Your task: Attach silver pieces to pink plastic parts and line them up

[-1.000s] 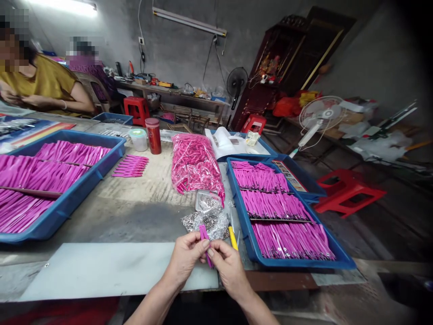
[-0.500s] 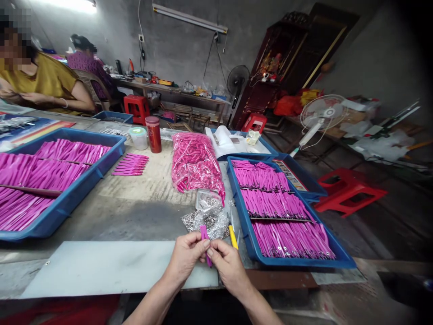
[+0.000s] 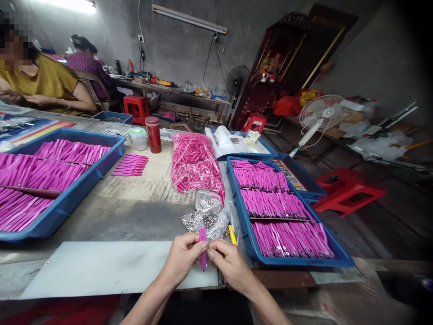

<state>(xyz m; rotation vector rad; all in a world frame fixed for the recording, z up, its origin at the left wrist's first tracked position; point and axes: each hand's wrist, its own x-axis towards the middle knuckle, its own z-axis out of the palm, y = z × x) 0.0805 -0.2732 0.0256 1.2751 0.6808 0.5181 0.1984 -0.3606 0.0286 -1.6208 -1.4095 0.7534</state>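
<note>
A slim magenta plastic piece [image 3: 203, 261] stands nearly upright between the thumb and fingers of my left hand [image 3: 184, 257]. My right hand [image 3: 227, 262] is closed in a pinch just right of it, its fingertips almost meeting the left thumb. Whatever those right fingers hold is too small or hidden to make out. Beyond both hands lies a clear plastic bag of small metal parts [image 3: 211, 221]. A tool with a yellow handle [image 3: 232, 234] rests on the table behind my right hand.
Blue trays of magenta pieces stand left [image 3: 72, 203] and right [image 3: 248, 239]. A bag of pink parts [image 3: 196, 162], a red bottle [image 3: 153, 135], a lidded tub [image 3: 138, 139] and a row of magenta pieces [image 3: 131, 165] are farther back. A co-worker [image 3: 50, 85] sits at left.
The magenta piece has turned from a slant to nearly upright and sits more in my left hand. My right fingertips have drawn slightly off it to the right.
</note>
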